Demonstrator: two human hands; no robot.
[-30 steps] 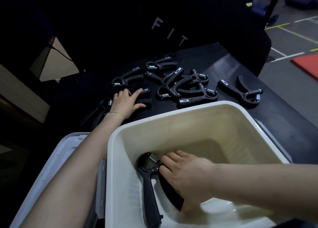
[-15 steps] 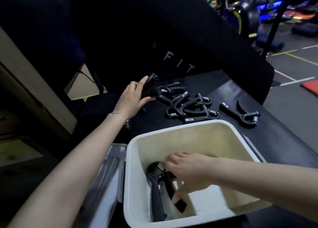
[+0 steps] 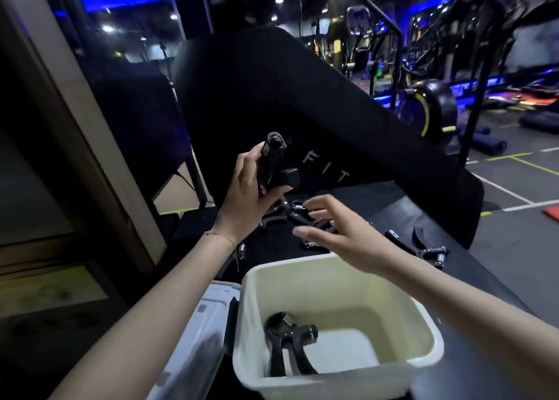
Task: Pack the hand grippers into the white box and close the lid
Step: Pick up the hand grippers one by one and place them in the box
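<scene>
My left hand [image 3: 245, 194] grips a black hand gripper [image 3: 273, 165] and holds it up above the black table. My right hand [image 3: 338, 233] hovers with spread fingers over the pile of hand grippers [image 3: 305, 218] behind the box and holds nothing. The white box [image 3: 423, 327] stands open at the near edge, with one hand gripper [image 3: 287, 339] lying in its left part. Another hand gripper [image 3: 429, 253] lies alone on the table to the right.
The box's lid [image 3: 196, 333] lies flat to the left of the box. A black padded panel [image 3: 332, 127] with white letters rises behind the table. Gym machines stand in the dim background at the right.
My left hand has lifted a hand gripper off the table. My right hand has come out of the box and moved over the pile. The camera has tilted upward.
</scene>
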